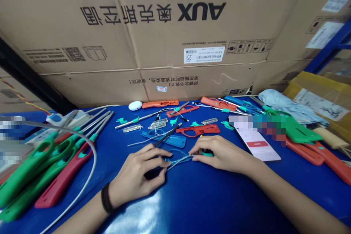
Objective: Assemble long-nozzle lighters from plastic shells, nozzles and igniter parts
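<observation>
My left hand [139,173] rests on the blue table [208,204] with its fingers pinched on one end of a thin blue wire piece [179,161]. My right hand [219,153] pinches the other end of the same piece, with a small green part [206,154] under its fingers. A thin black rod [167,135] runs up from near my left fingers. Just beyond both hands lie a blue lighter shell [171,139] and a red lighter shell [200,130].
Assembled green and red long lighters [41,168] are piled at the left, with a white cable [85,179] looping past. More red, blue and green shells [298,133] lie at the right beside a phone [257,142]. Large cardboard boxes [153,36] wall the back.
</observation>
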`<state>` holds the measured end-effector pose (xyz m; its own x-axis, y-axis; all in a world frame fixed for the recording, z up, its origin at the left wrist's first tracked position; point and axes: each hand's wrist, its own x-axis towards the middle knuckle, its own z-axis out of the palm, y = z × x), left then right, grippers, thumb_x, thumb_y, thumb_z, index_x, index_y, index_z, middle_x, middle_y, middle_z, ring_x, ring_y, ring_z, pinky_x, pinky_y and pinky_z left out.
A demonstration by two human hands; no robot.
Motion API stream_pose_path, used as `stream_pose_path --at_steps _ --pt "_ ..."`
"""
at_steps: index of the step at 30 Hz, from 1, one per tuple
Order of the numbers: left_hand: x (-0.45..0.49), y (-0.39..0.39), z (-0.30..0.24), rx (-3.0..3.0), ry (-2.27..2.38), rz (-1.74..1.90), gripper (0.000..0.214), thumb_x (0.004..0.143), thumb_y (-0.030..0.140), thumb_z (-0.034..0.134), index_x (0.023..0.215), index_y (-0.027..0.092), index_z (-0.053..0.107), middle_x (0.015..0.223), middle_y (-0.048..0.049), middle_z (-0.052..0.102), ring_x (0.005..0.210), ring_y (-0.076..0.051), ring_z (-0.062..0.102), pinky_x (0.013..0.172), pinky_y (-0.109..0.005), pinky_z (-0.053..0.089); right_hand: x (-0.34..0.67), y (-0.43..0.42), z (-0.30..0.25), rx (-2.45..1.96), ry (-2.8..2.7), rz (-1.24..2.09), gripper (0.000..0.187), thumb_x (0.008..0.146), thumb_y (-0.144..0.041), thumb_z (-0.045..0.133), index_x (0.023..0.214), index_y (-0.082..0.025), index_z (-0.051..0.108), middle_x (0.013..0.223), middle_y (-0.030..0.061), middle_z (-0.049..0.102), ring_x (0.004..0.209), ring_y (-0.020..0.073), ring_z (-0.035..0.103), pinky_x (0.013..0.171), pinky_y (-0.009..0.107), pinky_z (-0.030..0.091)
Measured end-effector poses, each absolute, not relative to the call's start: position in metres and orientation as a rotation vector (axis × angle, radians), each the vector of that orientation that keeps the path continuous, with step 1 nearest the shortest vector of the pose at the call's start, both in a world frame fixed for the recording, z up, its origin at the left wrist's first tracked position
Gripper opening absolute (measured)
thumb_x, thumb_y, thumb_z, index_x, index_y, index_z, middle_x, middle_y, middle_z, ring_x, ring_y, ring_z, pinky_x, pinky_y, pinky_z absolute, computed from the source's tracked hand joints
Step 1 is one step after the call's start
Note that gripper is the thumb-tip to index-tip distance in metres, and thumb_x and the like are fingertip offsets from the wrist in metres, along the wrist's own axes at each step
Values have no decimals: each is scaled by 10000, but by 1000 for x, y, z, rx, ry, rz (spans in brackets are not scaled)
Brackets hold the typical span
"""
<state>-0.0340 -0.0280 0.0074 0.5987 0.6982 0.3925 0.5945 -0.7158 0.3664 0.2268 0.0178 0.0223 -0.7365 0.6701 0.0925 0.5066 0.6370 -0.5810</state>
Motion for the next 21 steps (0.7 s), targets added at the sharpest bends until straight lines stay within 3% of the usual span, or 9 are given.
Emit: stream_pose_path --at_steps 13,21 --pt "-40 -22 10 2595 1113 761 141 782 127 554 799 224 655 1037 6 687 815 -151 615 778 -306 462 219 12 13 -831 -2638 552 196 902 -268 545 1035 -219 680 969 32 662 887 157 600 798 283 459" --pt "-41 -22 9 2564 1107 795 133 764 113 570 781 220 647 1026 7 692 811 -147 615 781 -307 452 226 9 22 -925 -2705 583 314 896 -207 531 1180 -317 606 1013 21 597 913 160 568 758 273 461"
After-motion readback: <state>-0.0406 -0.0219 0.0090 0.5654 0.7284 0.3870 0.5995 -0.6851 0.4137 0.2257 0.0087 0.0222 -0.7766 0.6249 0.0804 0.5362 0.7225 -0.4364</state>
